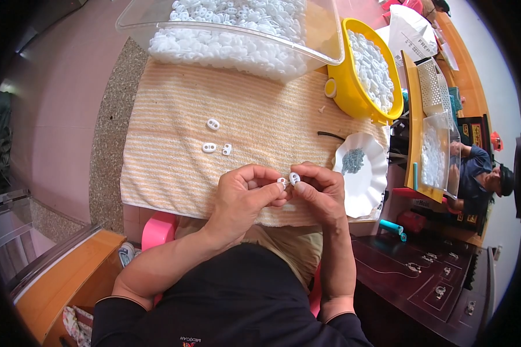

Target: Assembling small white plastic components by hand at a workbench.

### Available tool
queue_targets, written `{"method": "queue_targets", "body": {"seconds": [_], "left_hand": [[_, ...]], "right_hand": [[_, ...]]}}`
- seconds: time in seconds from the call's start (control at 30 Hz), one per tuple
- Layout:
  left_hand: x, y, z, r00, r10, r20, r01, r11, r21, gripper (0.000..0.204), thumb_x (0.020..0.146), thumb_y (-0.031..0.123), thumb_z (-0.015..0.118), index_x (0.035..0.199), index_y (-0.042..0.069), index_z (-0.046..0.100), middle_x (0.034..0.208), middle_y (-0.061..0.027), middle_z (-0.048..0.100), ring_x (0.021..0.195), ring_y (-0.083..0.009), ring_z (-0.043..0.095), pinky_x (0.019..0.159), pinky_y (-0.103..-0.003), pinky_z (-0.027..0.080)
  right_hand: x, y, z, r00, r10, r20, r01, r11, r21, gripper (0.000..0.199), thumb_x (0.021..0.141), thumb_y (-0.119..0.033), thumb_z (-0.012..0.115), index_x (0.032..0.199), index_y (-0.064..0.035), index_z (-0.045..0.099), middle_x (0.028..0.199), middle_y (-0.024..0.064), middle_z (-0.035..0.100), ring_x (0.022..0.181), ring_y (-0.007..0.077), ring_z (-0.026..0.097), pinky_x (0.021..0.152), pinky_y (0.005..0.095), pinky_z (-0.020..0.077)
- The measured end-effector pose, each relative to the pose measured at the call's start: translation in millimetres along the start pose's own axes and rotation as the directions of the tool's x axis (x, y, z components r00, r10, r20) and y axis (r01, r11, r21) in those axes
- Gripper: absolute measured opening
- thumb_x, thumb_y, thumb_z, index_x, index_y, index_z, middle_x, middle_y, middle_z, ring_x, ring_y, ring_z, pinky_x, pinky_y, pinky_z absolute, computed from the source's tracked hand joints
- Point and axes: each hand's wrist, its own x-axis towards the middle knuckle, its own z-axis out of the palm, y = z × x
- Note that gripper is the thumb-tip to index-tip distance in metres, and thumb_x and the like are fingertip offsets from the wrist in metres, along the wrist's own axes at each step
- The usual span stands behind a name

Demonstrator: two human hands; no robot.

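Note:
My left hand (252, 188) pinches a small white plastic cord lock insert (282, 181) between thumb and forefinger. Close beside it, my right hand (321, 191) grips a white oval two-hole cord lock shell (294, 178). The two pieces are held almost together above the towel's near edge; whether they touch, I cannot tell. On the striped towel (173, 104) ahead of my left hand lie an oval cord lock piece (213, 124), another oval one (209, 148) and a squarish two-hole piece (227, 150). Right of my right hand, a white scalloped plate (367, 191) bears many tiny grey springs (353, 161).
At the back stands a clear bin (315, 49) heaped with white pieces. A yellow tub (341, 98) of white pieces is right of it. A thin black strip (330, 135) lies near the plate. Farther right, another person (480, 170) sits by a clear tray (434, 153).

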Motion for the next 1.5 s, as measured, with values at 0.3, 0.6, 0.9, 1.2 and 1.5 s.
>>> {"method": "queue_targets", "body": {"seconds": [0.3,0.6,0.9,1.2,1.5], "left_hand": [[-0.2,0.9,0.9,1.0,-0.008,-0.004,0.008,1.0,0.015,0.017,0.084,0.004,0.066,0.097,-0.004,0.06,0.086,-0.0093,0.066,0.073,-0.0115,0.064,0.068,-0.024,0.054],[-0.3,1.3,0.5,1.0,-0.018,0.007,0.018,0.999,0.029,0.018,0.084,0.005,0.066,0.098,-0.004,0.061,0.087,-0.0093,0.067,0.073,-0.0111,0.063,0.068,-0.023,0.054],[0.1,0.2,0.4,1.0,-0.017,0.019,0.017,1.0,0.019,0.016,0.085,0.004,0.066,0.097,-0.004,0.062,0.086,-0.0083,0.067,0.073,-0.01,0.063,0.068,-0.023,0.053],[0.2,-2.1,-0.9,0.999,-0.029,0.018,0.029,1.0,-0.004,0.015,0.085,0.004,0.066,0.097,-0.003,0.062,0.086,-0.0077,0.067,0.073,-0.0096,0.063,0.068,-0.022,0.053],[-0.5,-1.7,-0.2,0.999,-0.046,0.021,0.047,0.999,-0.021,0.017,0.085,0.006,0.067,0.099,-0.003,0.062,0.09,-0.0091,0.068,0.076,-0.0104,0.064,0.071,-0.023,0.054]], "right_hand": [[0.2,-1.0,1.2,1.0,-0.013,0.022,0.014,1.0,-0.014,0.026,0.083,0.002,0.065,0.109,0.0054,0.062,0.101,0.009,0.062,0.09,0.0149,0.061,0.081,0.0257,0.049],[0.8,3.5,-1.5,0.996,-0.048,0.071,0.047,0.999,0.02,0.028,0.083,0.002,0.065,0.111,0.0064,0.061,0.099,0.0106,0.062,0.089,0.0169,0.062,0.079,0.0281,0.0512],[0.0,2.4,0.6,0.998,-0.026,0.059,0.026,1.0,0.001,0.029,0.082,0.005,0.065,0.11,0.0058,0.061,0.098,0.0106,0.064,0.089,0.0171,0.063,0.081,0.0286,0.0512],[-1.3,-1.1,3.2,0.999,0.023,0.026,-0.022,0.998,-0.053,0.028,0.081,0.004,0.067,0.108,0.0059,0.062,0.095,0.0098,0.065,0.087,0.0155,0.062,0.079,0.0273,0.0499],[-1.4,-1.1,2.5,0.999,0.024,0.03,-0.023,0.999,-0.027,0.027,0.081,0.004,0.067,0.107,0.0062,0.063,0.095,0.0096,0.065,0.087,0.0152,0.062,0.079,0.027,0.0501]]}}
